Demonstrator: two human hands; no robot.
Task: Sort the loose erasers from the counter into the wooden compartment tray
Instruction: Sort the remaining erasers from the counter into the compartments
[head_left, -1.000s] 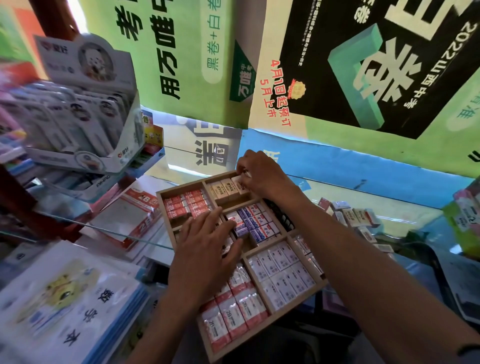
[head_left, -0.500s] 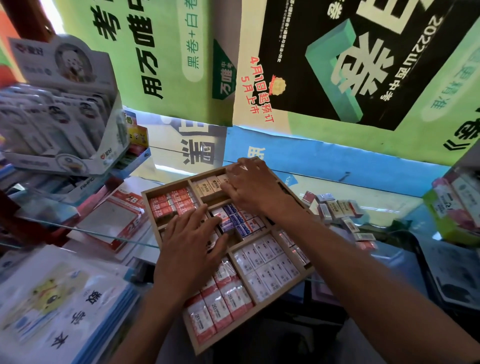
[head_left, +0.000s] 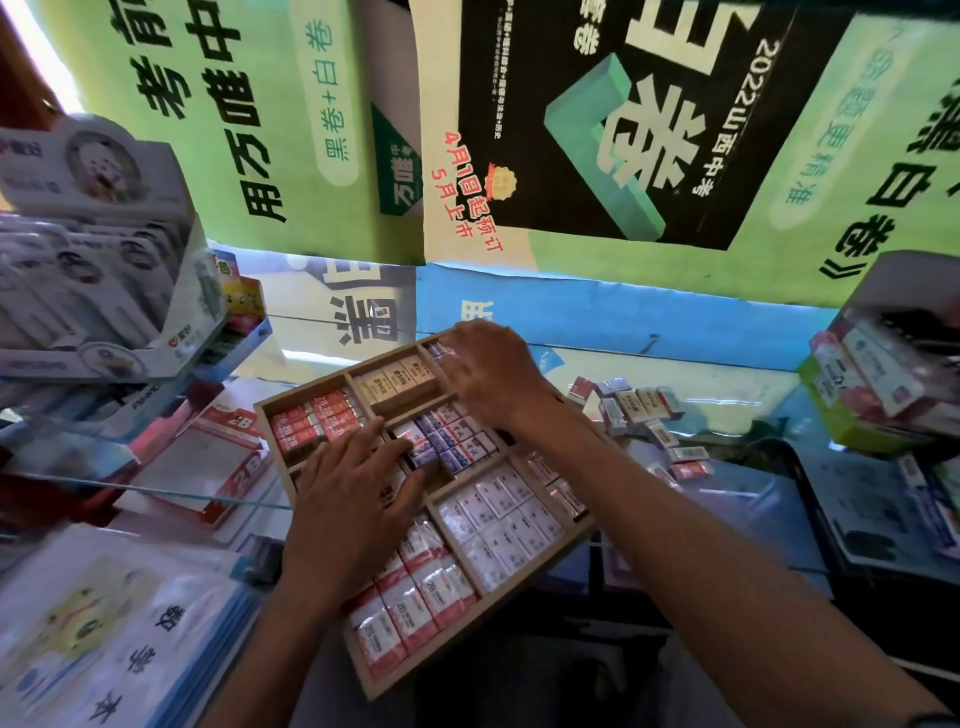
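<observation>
Both hands over the wooden tray (head_left: 470, 621): left hand (head_left: 353, 499) flat, fingers spread, steadying; right hand (head_left: 488, 374) curled at far corner compartment, grip unclear; seat pieces squarely, then fetch loose erasers (head_left: 639, 410) on counter (head_left: 737, 384).

Both hands down and working, forearms reaching in.
Left hand (head_left: 358, 499) lies flat, fingers spread; right hand (head_left: 491, 371) stretches farther out, fingers curled downward.
</observation>
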